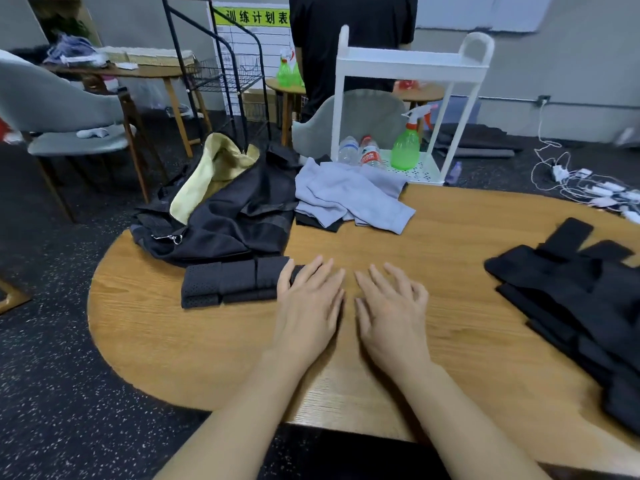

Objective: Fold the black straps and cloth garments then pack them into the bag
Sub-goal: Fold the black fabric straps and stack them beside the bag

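Head view: oval wooden table [433, 237], speckled dark floor [52, 393], white cart [412, 64].

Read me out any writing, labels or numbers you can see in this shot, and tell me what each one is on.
"训练计划表": black characters on the yellow-green banner topping the white chart on the back wall; its right end is hidden behind a person in black.
Grid of the chart below it: too small to read.
Red label on the water bottle in the white cart: print is there but blurred, unreadable.
Nothing readable on the bag, straps or garments.
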Demonstrator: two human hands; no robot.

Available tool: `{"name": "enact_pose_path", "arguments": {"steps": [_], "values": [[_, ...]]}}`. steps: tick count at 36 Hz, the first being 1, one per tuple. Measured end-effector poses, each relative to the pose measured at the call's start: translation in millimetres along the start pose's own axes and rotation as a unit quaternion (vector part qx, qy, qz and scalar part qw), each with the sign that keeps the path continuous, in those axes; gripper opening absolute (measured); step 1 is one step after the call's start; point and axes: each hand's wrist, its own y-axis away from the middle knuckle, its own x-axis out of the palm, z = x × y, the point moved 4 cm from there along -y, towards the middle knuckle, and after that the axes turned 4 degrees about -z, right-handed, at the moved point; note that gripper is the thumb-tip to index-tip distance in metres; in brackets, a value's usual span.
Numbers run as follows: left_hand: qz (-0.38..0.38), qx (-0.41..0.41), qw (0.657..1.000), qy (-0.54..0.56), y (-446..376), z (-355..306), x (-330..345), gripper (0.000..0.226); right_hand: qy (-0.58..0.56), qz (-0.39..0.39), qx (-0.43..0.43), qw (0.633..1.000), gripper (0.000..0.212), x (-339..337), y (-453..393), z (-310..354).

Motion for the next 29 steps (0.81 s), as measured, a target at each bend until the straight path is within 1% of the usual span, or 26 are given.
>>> {"name": "enact_pose_path", "arguments": {"steps": [3,6,10,13,15,18,20,22,25,29], "values": [[0.015,0.021,0.999,0.020,-8,-32,16,0.041,0.028,-0.021,0.020,0.999,0.030,-18,11,-37],[0.035,0.044,0.998,0.033,-13,-63,32,0.041,0.055,-0.027,0.054,0.997,0.036,-39,22,-76],[0.063,0.069,0.994,0.050,-16,-98,53,0.037,0.106,-0.051,0.104,0.988,0.035,-72,36,-128],[0.074,0.082,0.992,0.056,-15,-116,64,0.035,0.122,-0.055,0.162,0.978,0.038,-95,48,-162],[0.091,0.088,0.990,0.058,-14,-125,71,0.042,0.154,-0.018,0.223,0.962,0.045,-107,57,-186],[0.108,0.091,0.988,0.065,-13,-135,79,0.045,0.197,0.078,0.304,0.929,0.063,-118,69,-219],[0.117,0.091,0.987,0.061,-11,-140,83,0.045,0.205,0.116,0.335,0.912,0.072,-119,76,-235],[0.118,0.094,0.987,0.059,-11,-142,86,0.046,0.212,0.122,0.334,0.910,0.074,-119,77,-240],[0.112,0.088,0.988,0.061,-11,-141,86,0.046,0.247,0.108,0.303,0.914,0.063,-119,71,-238],[0.108,0.076,0.989,0.068,-12,-139,84,0.046,0.249,0.116,0.288,0.917,0.027,-114,59,-224]]}}
